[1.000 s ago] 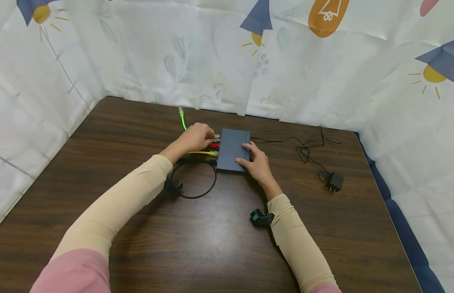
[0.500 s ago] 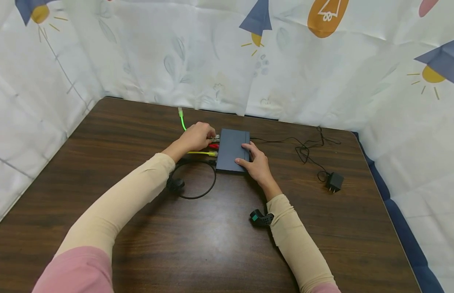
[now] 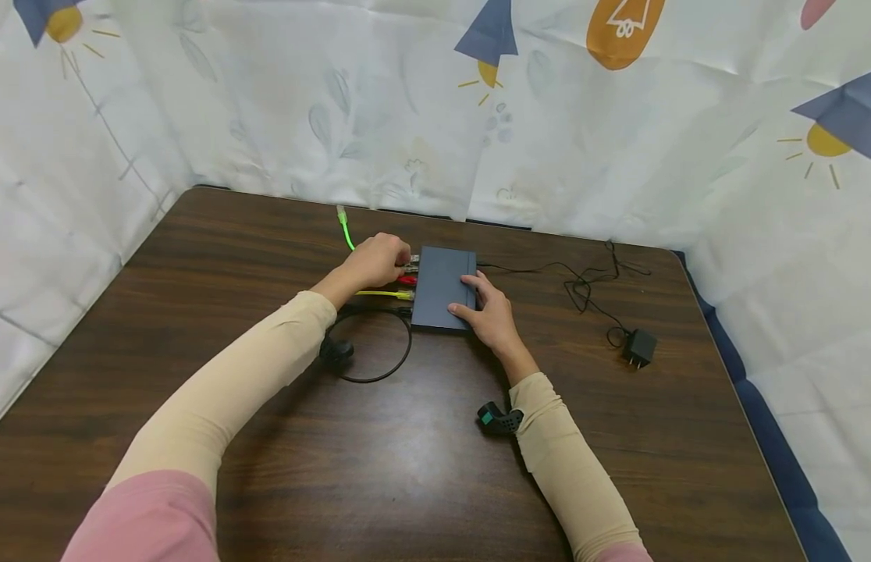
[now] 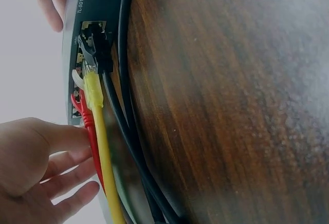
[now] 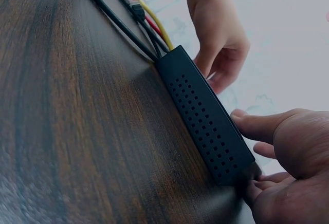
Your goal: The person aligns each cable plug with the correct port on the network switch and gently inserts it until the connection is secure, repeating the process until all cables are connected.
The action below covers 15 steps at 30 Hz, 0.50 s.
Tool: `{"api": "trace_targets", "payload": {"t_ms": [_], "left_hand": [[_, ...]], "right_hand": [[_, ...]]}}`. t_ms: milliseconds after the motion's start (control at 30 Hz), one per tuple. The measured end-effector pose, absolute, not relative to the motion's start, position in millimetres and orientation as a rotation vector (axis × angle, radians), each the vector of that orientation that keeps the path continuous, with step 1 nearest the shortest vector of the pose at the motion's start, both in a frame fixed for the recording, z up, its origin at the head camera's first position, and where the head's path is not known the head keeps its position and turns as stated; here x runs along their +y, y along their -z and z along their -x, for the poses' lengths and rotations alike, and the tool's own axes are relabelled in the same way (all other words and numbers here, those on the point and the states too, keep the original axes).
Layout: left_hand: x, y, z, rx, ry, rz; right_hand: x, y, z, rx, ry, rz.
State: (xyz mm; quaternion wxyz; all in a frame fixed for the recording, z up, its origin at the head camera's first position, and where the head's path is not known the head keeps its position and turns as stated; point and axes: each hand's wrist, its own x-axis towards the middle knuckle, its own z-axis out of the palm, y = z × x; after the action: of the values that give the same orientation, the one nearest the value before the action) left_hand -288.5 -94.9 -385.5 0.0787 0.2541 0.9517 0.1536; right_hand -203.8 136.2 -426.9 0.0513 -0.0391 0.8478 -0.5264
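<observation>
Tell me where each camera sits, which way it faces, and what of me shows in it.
Head: worn on your head, looking forward and down at the table and box; left hand, right hand and both arms show.
Left wrist: facing the box's cable side; your left hand shows, plus right-hand fingertips at top left.
Right wrist: facing the box's side with small holes; both hands show.
Both wrist views share the box and yellow cable.

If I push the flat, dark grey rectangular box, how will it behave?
The dark grey box should slide rather than tip, lying low on the brown wood-grain table. It may drag or twist, with the thin yellow cable running to one side. Its vented side suggests a fairly light, hollow shell.
</observation>
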Motion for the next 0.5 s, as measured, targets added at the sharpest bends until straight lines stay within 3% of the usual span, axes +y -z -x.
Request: {"api": "trace_targets", "payload": {"t_ms": [500], "left_hand": [[-92.1,391.2,296.0,2.818,-0.452,-0.736]], "right_hand": [[137.1,427.7,205.8,2.581,1.592,0.108]]}}
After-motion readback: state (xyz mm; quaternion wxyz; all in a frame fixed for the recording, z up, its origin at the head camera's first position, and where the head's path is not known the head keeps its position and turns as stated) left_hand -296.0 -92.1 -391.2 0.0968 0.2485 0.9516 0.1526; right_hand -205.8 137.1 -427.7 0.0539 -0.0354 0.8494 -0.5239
